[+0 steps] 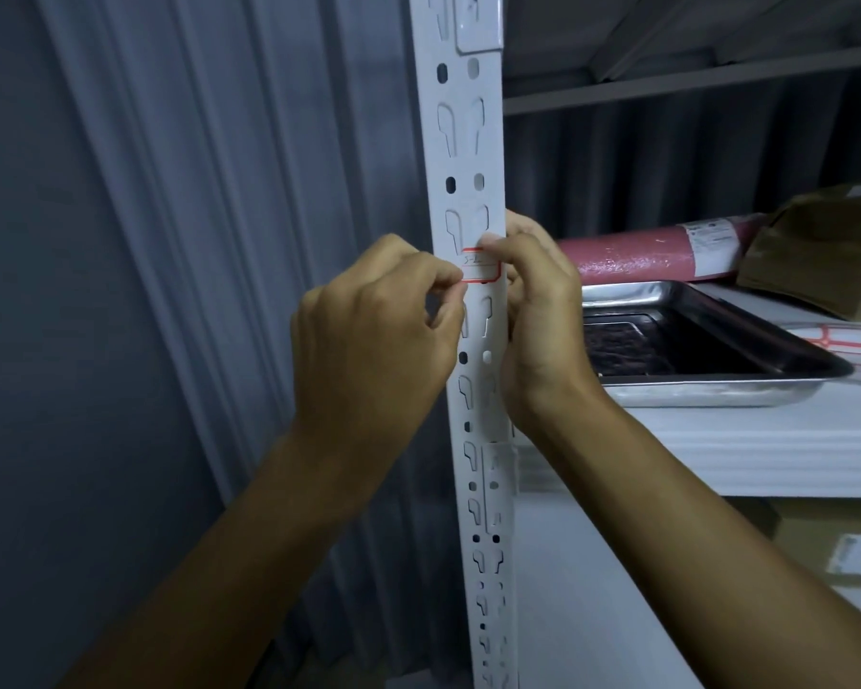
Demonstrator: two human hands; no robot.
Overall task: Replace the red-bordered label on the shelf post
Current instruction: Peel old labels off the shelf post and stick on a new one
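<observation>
Left hand [369,335], fingers curled, pinches the left edge of the red-bordered label [479,265] on the white shelf post [468,156]; right hand [533,310] wraps the post, thumb pressing the label's upper right corner. Steel tray [707,390] on the shelf at three o'clock.
</observation>
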